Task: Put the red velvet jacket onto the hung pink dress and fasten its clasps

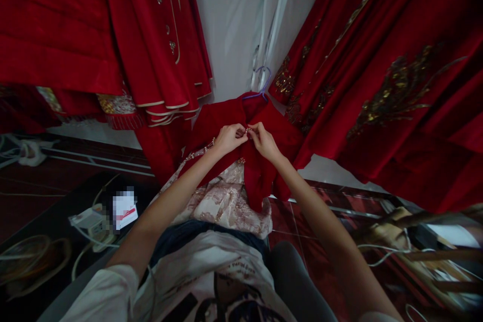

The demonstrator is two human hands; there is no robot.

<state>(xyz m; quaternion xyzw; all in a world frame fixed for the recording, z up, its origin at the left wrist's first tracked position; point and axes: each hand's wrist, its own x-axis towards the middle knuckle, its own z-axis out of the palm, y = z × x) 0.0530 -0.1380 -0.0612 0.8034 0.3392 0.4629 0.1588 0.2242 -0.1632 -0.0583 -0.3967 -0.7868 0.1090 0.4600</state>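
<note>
A red jacket (222,112) hangs in front of me on a purple hanger (267,80). At its front edges, my left hand (230,138) and my right hand (266,143) meet with fingertips pinched together. Between them shows a small beaded fastening (247,131), partly covered by the fingers; its exact form is too small to tell. Another beaded ornament (240,161) sits lower on the front edge. Pale pink patterned fabric with beads (219,201) spreads below the jacket over my lap. A string of beaded trim (199,152) runs beside my left wrist.
Red garments with gold trim (162,60) hang on the left, and more with gold embroidery (400,90) on the right. White cabinet doors (230,20) stand behind. A dark surface at lower left carries a white box (128,219) and cables. Cluttered shelving (426,256) stands at lower right.
</note>
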